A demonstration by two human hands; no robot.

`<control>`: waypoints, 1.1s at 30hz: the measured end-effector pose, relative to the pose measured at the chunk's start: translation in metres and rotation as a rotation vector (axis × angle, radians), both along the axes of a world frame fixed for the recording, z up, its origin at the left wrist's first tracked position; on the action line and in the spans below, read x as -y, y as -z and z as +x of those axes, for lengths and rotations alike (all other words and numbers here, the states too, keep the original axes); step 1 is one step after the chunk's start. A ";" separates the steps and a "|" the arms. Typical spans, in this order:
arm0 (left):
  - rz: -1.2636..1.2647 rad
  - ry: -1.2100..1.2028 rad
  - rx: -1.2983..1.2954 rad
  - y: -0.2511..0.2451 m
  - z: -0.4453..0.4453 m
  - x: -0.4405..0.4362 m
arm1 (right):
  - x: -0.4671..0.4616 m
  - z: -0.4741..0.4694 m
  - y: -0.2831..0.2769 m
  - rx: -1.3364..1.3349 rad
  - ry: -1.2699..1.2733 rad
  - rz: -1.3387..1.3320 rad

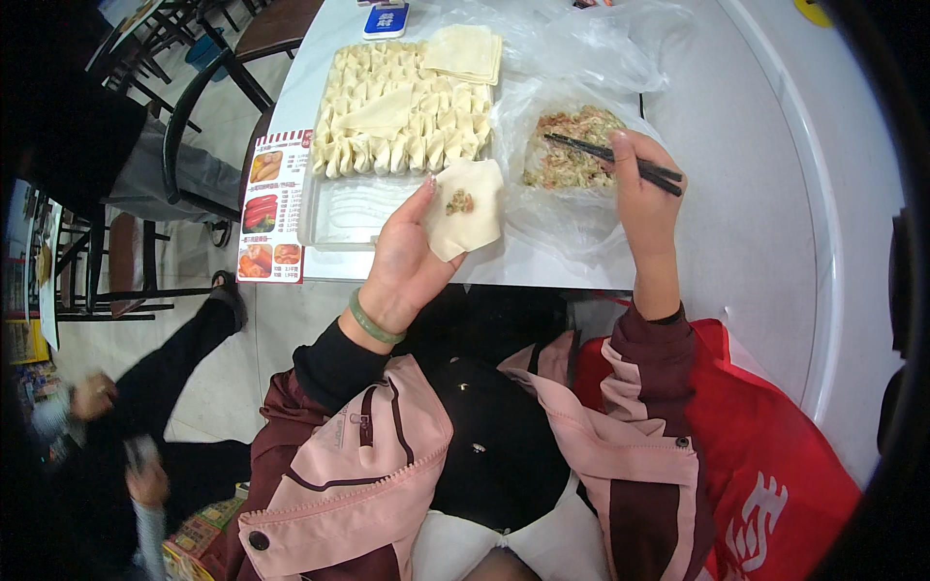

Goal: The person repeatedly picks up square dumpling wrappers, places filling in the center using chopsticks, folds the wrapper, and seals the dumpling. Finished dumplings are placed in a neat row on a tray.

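Note:
A thin dough wrapper [476, 229] lies across the fingers of my left hand [410, 250], its edge held by the thumb. On the wrapper sits a small dab of chopped filling [458, 202]. My right hand [648, 171] grips a pair of black chopsticks [592, 149], their tips over the mixed filling [574, 171] in a clear plastic bag [527, 210]. Left of the bag, rows of folded dumplings [392, 149] fill most of a clear plastic tray [341, 243]. A stack of wrappers [465, 52] rests on the far right of the rows, and loose wrappers [378, 115] lie over the middle.
A printed menu sheet [275, 218] lies at the table's left edge. Beyond the tray is a blue and white card stand [386, 20]. Chairs [200, 138] and two people's legs are to the left. Red fabric [770, 450] hangs at my right, beside a white wall [770, 181].

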State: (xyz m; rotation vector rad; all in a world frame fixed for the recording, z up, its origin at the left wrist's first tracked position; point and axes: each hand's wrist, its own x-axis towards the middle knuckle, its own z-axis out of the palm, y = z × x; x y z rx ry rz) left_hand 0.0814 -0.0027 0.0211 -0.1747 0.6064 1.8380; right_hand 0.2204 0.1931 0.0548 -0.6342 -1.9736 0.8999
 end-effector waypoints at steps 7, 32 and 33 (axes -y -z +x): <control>-0.026 0.010 0.004 0.000 0.001 -0.003 | -0.004 0.012 0.017 -0.267 0.054 -0.145; 0.059 0.054 -0.014 0.002 0.001 -0.001 | -0.001 0.008 0.009 -0.160 0.032 -0.101; 0.052 0.048 -0.017 0.003 0.001 -0.001 | 0.001 0.012 0.007 -0.190 0.019 -0.106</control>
